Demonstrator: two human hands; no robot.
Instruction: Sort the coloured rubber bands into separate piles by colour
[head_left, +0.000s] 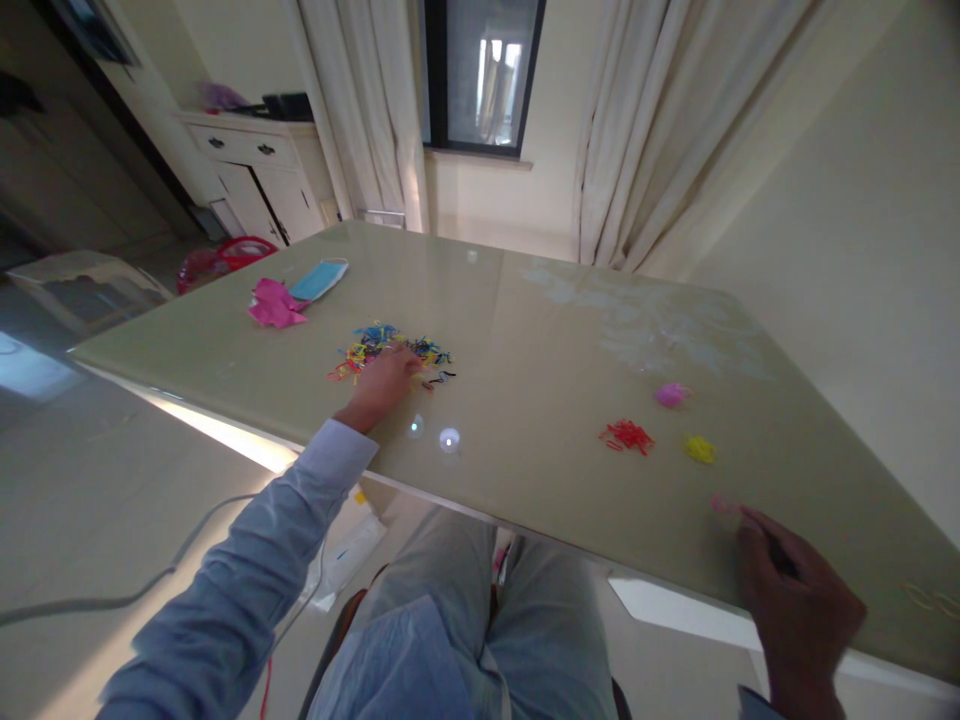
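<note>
On the left, my left hand (386,380) reaches into a loose pile of mixed small rubber bands (379,335) in blue, yellow, red and black. Its fingers are bent down into the pile, and what they pinch is hidden. At the right front edge, the fingertips of my right hand (795,580) are pinched together at a small pink rubber band (722,504). Past that hand lie a yellow heap of bands (700,448), a red heap of bands (628,436) and a pink-purple heap (671,395).
A blue face mask (321,280) and a crumpled pink wrapper (276,304) lie at the table's far left. A few pale yellow bands (930,598) rest near the right edge. The glossy table (517,400) has whitish smears at the back right.
</note>
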